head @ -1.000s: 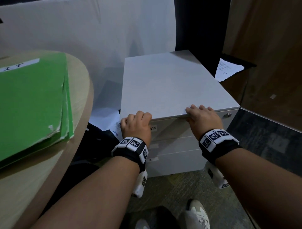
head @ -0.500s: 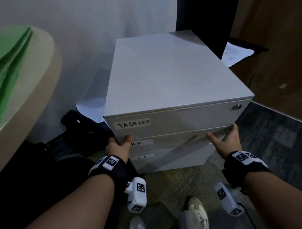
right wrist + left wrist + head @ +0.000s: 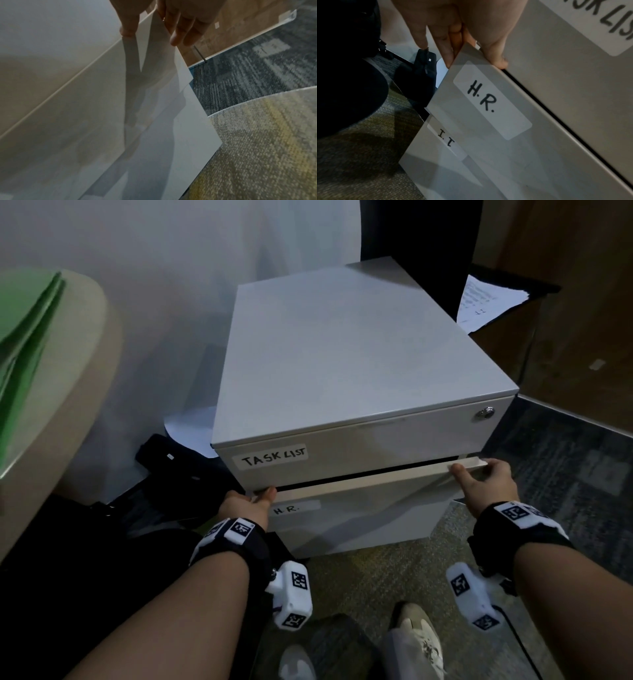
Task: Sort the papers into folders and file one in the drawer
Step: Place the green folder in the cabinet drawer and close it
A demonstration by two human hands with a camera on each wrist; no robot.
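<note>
- Folders (image 3: 24,330) lie on the counter (image 3: 68,412), left of the cabinet (image 3: 342,354).
- H.R. drawer (image 3: 359,508) sits below the top drawer (image 3: 376,446).
- Papers (image 3: 486,302) lie far right.

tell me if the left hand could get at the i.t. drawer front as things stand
Probably yes. The I.T. drawer sits directly below the H.R. drawer, whose corner the left hand grips. Its labelled front shows bare, though the H.R. drawer juts slightly out over it; the hand would have to let go first.
</note>
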